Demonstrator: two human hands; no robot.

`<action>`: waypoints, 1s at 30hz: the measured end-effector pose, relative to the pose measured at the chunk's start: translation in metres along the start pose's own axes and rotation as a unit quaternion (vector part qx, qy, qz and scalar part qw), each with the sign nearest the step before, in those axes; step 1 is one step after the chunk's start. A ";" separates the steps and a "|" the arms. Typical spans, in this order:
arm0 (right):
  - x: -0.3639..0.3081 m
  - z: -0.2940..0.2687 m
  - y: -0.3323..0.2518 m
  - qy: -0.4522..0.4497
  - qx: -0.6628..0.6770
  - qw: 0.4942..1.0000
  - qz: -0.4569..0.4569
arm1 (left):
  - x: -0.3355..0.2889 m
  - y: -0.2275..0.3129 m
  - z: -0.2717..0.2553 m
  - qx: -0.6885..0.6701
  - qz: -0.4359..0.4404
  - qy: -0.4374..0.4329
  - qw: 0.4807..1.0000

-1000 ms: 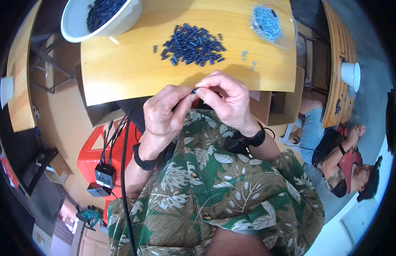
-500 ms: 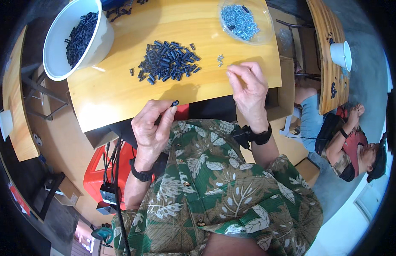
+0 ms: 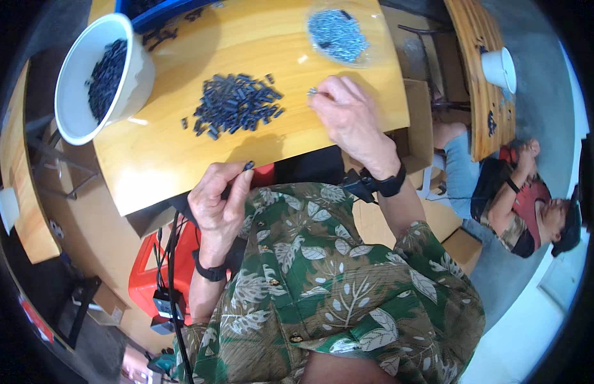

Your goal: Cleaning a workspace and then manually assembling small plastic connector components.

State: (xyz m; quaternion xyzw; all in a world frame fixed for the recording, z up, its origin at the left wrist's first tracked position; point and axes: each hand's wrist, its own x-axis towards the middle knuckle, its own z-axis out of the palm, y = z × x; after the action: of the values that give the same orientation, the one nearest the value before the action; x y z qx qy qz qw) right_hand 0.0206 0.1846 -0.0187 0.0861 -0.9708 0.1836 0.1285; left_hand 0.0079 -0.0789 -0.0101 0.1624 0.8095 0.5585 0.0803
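My left hand (image 3: 217, 195) pinches a small black plastic sleeve (image 3: 249, 165) between thumb and forefinger, just off the table's near edge. My right hand (image 3: 348, 115) is bent down to the tabletop with its fingers drawn together. Its fingertips touch a few small silvery screws (image 3: 312, 92) and partly cover them; what sits between them is hidden. Left of that hand lies a heap of black plastic sleeves (image 3: 236, 102), with a few loose ones at its rim. Beyond the right hand stands a clear round tub (image 3: 364, 63) holding many silvery screws (image 3: 335, 35).
A white bucket (image 3: 140, 80) of black parts tilts at the table's (image 3: 278, 38) left side. Behind it is a blue bin (image 3: 159, 16), near dark scattered pieces. Another person (image 3: 521, 198) sits to the right by a second table with a white pot (image 3: 500, 69). Cables (image 3: 173, 275) hang at my left.
My right hand has reached forward and left onto the small screws, and its fingers have come together. The left hand still holds the sleeve. The whole view has shifted slightly.
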 end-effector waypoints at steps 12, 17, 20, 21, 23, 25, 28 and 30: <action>-0.013 0.003 -0.035 0.093 0.679 0.679 0.263 | 0.001 0.007 -0.001 -0.020 0.024 0.003 1.000; -0.014 0.008 -0.056 0.016 0.816 0.514 0.263 | 0.002 0.014 -0.005 -0.030 0.063 -0.002 0.998; -0.010 0.007 -0.063 -0.013 0.831 0.497 0.251 | 0.002 0.017 -0.009 -0.026 0.051 -0.007 0.998; -0.009 0.006 -0.065 -0.023 0.832 0.495 0.251 | 0.001 0.018 -0.010 -0.032 0.053 -0.012 0.998; -0.006 0.006 -0.067 -0.038 0.838 0.488 0.242 | 0.000 0.018 -0.013 -0.036 0.057 -0.011 0.998; -0.005 0.006 -0.069 -0.054 0.840 0.485 0.238 | -0.001 0.018 -0.013 -0.040 0.060 -0.012 0.997; -0.004 0.008 -0.073 -0.053 0.842 0.491 0.216 | 0.000 0.017 -0.014 -0.049 0.097 0.003 0.994; -0.003 0.009 -0.075 -0.055 0.833 0.513 0.200 | 0.002 0.016 -0.015 -0.035 0.137 0.015 0.990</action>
State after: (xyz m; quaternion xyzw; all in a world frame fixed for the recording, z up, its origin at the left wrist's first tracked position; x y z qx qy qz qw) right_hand 0.0373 0.1128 -0.0027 -0.0330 -0.3694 0.9238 -0.0955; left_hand 0.0045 -0.0859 0.0107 0.2609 0.7605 0.5945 -0.0033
